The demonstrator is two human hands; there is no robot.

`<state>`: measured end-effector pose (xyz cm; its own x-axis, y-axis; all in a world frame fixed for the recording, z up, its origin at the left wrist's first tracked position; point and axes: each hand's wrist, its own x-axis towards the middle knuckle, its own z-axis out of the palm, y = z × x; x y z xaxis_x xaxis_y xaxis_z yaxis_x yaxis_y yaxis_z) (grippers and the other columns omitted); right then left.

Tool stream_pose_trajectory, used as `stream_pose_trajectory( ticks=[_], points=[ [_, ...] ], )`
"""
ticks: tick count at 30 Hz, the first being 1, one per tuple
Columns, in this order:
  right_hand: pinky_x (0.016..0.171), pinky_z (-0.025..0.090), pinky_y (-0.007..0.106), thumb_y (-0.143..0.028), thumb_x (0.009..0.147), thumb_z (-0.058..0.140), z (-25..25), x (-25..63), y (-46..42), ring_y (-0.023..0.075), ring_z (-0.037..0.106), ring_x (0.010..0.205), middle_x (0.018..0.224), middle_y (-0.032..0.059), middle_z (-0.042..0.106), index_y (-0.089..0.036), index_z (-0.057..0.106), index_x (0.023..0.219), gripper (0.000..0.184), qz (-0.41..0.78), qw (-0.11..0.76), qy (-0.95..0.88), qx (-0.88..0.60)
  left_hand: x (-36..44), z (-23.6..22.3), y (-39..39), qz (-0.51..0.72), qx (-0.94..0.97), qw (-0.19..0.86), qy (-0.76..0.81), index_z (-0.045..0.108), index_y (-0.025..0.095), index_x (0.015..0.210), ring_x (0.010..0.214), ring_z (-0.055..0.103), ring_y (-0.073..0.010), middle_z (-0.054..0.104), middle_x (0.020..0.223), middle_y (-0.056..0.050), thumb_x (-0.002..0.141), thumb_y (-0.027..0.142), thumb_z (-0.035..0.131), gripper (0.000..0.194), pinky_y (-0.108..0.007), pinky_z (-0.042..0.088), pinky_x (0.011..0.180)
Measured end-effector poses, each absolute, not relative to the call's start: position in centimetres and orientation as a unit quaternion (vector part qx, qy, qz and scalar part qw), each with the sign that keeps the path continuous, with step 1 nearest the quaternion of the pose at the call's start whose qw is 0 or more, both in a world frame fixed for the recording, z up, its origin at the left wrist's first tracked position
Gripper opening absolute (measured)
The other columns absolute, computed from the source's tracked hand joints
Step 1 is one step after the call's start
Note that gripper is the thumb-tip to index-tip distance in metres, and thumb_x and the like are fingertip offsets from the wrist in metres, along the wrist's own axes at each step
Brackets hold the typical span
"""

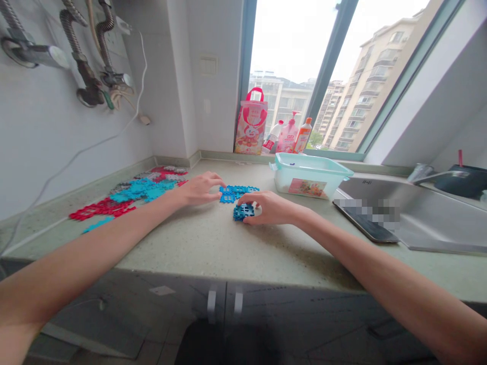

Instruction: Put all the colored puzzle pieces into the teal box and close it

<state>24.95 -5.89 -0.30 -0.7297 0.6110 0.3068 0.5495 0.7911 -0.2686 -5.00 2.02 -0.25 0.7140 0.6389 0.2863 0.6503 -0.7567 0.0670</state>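
Observation:
My right hand (268, 207) is closed around a small blue block (242, 212) built of interlocking plastic pieces, low over or on the countertop. Thumb and fingers grip it from both sides. Just behind it lie several flat blue interlocking pieces (232, 192) with window-like openings. My left hand (203, 188) hovers at the left end of these pieces, fingers stretched out and apart; whether its fingertips touch them I cannot tell. Further left, a spread of loose pieces covers the counter: light blue pieces (146, 189), red pieces (101, 207) and some grey ones at the back.
A mint plastic bin (314, 175) stands at the back right. Beside it are a steel sink (437, 218) and a dark flat phone-like slab (365, 223) at the sink's edge. A pink bag (251, 129) and bottles (289, 134) line the windowsill. A white cable (81, 152) hangs at left.

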Motion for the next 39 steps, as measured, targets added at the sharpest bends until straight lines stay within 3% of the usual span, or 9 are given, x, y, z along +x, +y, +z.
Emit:
stream_pose_trajectory(
  ticks=[6, 13, 18, 23, 28, 36, 39],
  points=[
    [0.088, 0.052, 0.033, -0.033, 0.084, 0.082, -0.3, 25.0, -5.9, 0.0217, 0.073, 0.095, 0.108, 0.0050, 0.079, -0.025, 0.076, 0.125, 0.042, 0.055, 0.192, -0.930, -0.310, -4.8, -0.9, 2.3, -0.072, -0.915, -0.014, -0.396, 0.065, 0.026, 0.153, 0.149, 0.050, -0.0325, 0.054, 0.161, -0.015, 0.110, 0.054, 0.038, 0.058, -0.048, 0.035, 0.126],
    [0.087, 0.051, 0.034, -0.033, 0.085, 0.081, 0.2, 25.8, -5.3, 0.0223, 0.072, 0.093, 0.107, 0.0065, 0.080, -0.023, 0.075, 0.125, 0.041, -0.011, 0.258, -0.908, -0.330, -4.3, -0.7, 1.4, -0.094, -0.930, -0.028, -0.355, 0.072, 0.032, 0.143, 0.145, 0.053, -0.0312, 0.059, 0.157, -0.013, 0.101, 0.066, 0.060, 0.056, -0.045, 0.036, 0.125],
    [0.090, 0.053, 0.034, -0.032, 0.087, 0.079, 0.3, 25.6, -5.6, 0.0221, 0.073, 0.098, 0.111, 0.0066, 0.080, -0.024, 0.074, 0.123, 0.037, 0.001, 0.284, -0.904, -0.320, -2.9, -0.5, -0.3, -0.103, -0.947, -0.060, -0.298, 0.073, 0.031, 0.141, 0.145, 0.054, -0.0317, 0.058, 0.159, -0.012, 0.096, 0.075, 0.065, 0.064, -0.043, 0.037, 0.124],
    [0.091, 0.054, 0.033, -0.031, 0.088, 0.077, -0.1, 24.9, -5.9, 0.0199, 0.073, 0.097, 0.113, 0.0060, 0.080, -0.022, 0.073, 0.123, 0.036, 0.039, 0.311, -0.897, -0.311, -3.2, -0.4, 0.3, -0.098, -0.957, -0.078, -0.262, 0.073, 0.029, 0.142, 0.149, 0.051, -0.0309, 0.059, 0.159, -0.010, 0.109, 0.059, 0.049, 0.051, -0.045, 0.032, 0.128],
    [0.086, 0.055, 0.032, -0.033, 0.087, 0.079, -0.3, 24.7, -6.0, 0.0180, 0.073, 0.091, 0.111, 0.0044, 0.081, -0.023, 0.073, 0.122, 0.037, 0.055, 0.332, -0.883, -0.326, -4.3, -0.4, 2.0, -0.103, -0.956, -0.086, -0.260, 0.077, 0.026, 0.137, 0.147, 0.053, -0.0325, 0.063, 0.156, -0.010, 0.109, 0.041, 0.043, 0.046, -0.047, 0.033, 0.128],
    [0.084, 0.053, 0.032, -0.039, 0.091, 0.078, -0.8, 23.0, -6.7, 0.0202, 0.074, 0.094, 0.108, 0.0034, 0.082, -0.026, 0.073, 0.122, 0.034, 0.052, 0.314, -0.865, -0.389, -4.2, -0.8, 2.4, -0.107, -0.948, -0.089, -0.285, 0.074, 0.020, 0.139, 0.144, 0.054, -0.0277, 0.066, 0.151, -0.009, 0.107, 0.032, 0.036, 0.052, -0.039, 0.036, 0.126],
    [0.081, 0.051, 0.033, -0.043, 0.092, 0.078, -0.8, 21.9, -7.1, 0.0220, 0.075, 0.090, 0.105, 0.0038, 0.082, -0.027, 0.075, 0.121, 0.033, 0.043, 0.261, -0.859, -0.438, -4.2, -0.9, 2.6, -0.116, -0.945, -0.091, -0.291, 0.074, 0.019, 0.137, 0.142, 0.056, -0.0269, 0.068, 0.148, -0.010, 0.106, 0.031, 0.034, 0.052, -0.038, 0.037, 0.125]
  ],
)
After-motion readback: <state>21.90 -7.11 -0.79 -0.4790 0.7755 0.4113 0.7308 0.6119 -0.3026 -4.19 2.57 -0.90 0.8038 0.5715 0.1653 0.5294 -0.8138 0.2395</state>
